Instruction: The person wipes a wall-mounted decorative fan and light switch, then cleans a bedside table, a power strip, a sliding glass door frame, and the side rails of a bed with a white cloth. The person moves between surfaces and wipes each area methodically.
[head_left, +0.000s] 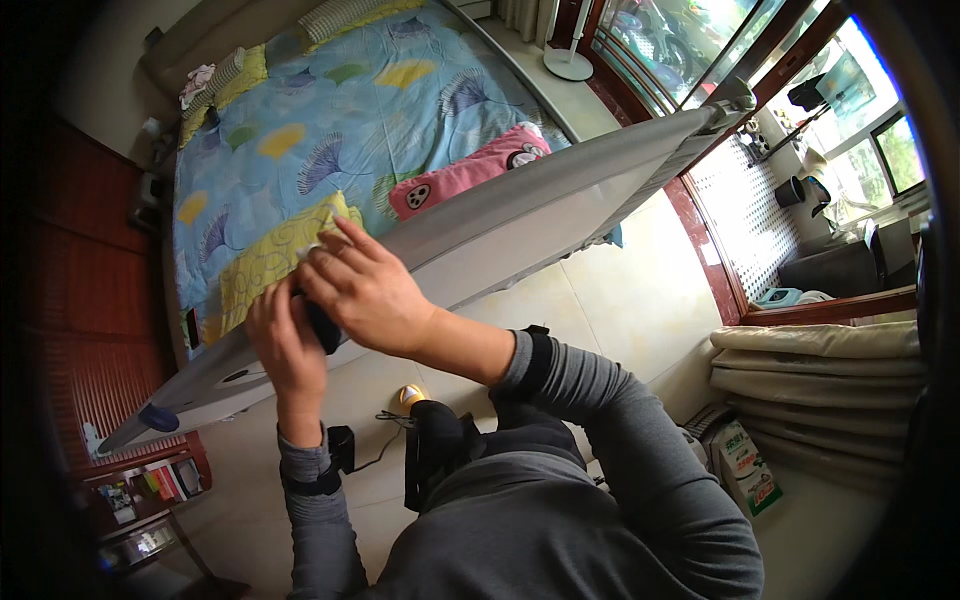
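My left hand (287, 341) and my right hand (367, 292) meet over the grey fabric bed rail (525, 195), at its top edge. A dark object (322, 326) shows between my hands; I cannot tell what it is, and my fingers partly hide it. Something small and whitish shows at my right fingertips. Just beyond my hands lies a yellow patterned pillow (262, 262) on the blue patterned bedsheet (360, 112). A pink pillow (472, 169) with cartoon faces lies against the rail's inner side, farther right.
Pale floor tiles (577, 300) lie around my feet. A bookshelf (161, 487) stands at lower left. To the right are a folded cream curtain (817, 375), a printed bag (750, 469) and a sliding door's red-brown frame (712, 255). A round white stand base (568, 65) stands beyond the bed.
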